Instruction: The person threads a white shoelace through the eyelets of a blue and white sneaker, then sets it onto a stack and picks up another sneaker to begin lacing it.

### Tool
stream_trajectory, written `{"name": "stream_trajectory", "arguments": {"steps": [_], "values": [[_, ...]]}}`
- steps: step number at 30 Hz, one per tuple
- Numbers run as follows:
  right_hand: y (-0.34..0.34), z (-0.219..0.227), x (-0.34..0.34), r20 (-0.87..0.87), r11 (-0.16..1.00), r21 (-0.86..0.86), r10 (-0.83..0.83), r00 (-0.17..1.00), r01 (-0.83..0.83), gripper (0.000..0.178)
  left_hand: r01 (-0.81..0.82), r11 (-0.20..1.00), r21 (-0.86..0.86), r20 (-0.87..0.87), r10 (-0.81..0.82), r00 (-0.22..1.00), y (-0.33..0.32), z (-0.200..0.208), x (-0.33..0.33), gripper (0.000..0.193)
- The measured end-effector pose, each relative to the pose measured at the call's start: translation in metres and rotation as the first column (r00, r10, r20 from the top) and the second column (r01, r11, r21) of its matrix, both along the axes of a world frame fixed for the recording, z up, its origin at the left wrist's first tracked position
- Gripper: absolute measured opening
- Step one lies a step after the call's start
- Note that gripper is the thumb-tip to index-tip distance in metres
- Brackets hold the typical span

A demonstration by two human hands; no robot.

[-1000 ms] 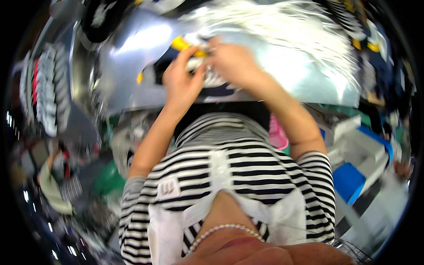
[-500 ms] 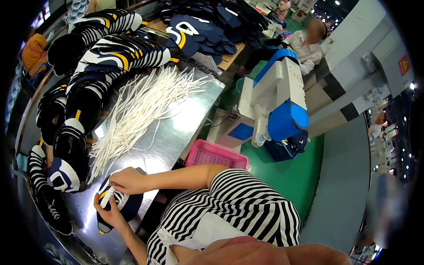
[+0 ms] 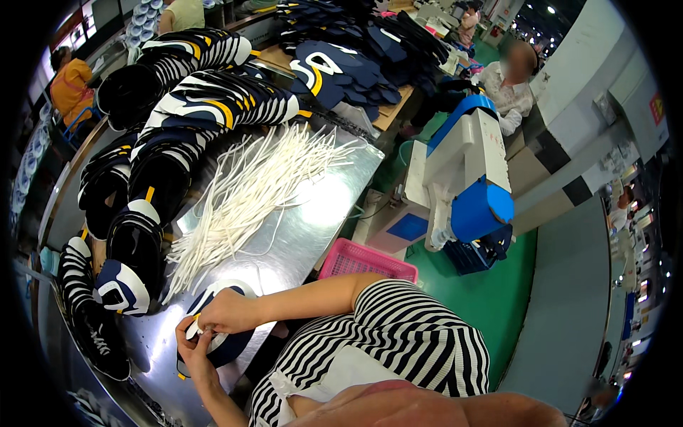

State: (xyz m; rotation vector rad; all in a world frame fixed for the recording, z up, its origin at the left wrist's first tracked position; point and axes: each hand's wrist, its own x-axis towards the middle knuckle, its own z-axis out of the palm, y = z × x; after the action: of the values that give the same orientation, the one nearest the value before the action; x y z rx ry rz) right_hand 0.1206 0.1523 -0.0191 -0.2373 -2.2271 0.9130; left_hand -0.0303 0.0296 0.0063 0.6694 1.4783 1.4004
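A shoe upper (image 3: 233, 348) in navy, white and yellow rests at the near edge of the metal worktable, partly covered by my hands. My left hand (image 3: 196, 349) grips its side, thumb and fingers closed near the lacing area. From above it, my right hand (image 3: 229, 311) reaches across the upper with bent fingers pinched at the same spot. The fingertips of both hands meet there; whether a lace lies between them I cannot tell. Just beyond them spreads a loose heap of white shoelaces (image 3: 249, 206).
Rows of nested shoe uppers (image 3: 203, 107) line the table's left and far side. Flat navy cut pieces (image 3: 334, 71) are stacked at the back. A pink basket (image 3: 366, 262) and a blue-and-white machine (image 3: 466, 171) stand to the right. A person (image 3: 509, 82) sits beyond the machine.
The whole view has shifted, so the scene sits farther right and slightly lower. My right fingers have moved down over the lacing area, closer to my left fingertips. More of the upper's white part shows behind.
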Motion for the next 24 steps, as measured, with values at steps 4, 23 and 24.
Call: {"name": "stream_trajectory", "arguments": {"steps": [4,23,24], "values": [[0.004,0.002,-0.003,0.01,1.0,0.008,0.018,1.0,-0.018,0.014,-0.001,1.0,-0.02,0.012,0.001,1.0,0.001,0.003,0.001,0.045],[-0.022,0.013,0.056,0.089,0.657,-0.749,0.223,0.971,-0.082,0.022,0.046,0.994,-0.104,-0.649,-0.103,0.754,-0.014,0.035,0.011,0.046],[-0.027,0.026,0.062,0.061,0.561,-0.827,0.159,0.985,-0.04,0.021,0.02,0.996,-0.091,-0.691,-0.078,0.719,-0.032,0.045,0.014,0.046]]}}
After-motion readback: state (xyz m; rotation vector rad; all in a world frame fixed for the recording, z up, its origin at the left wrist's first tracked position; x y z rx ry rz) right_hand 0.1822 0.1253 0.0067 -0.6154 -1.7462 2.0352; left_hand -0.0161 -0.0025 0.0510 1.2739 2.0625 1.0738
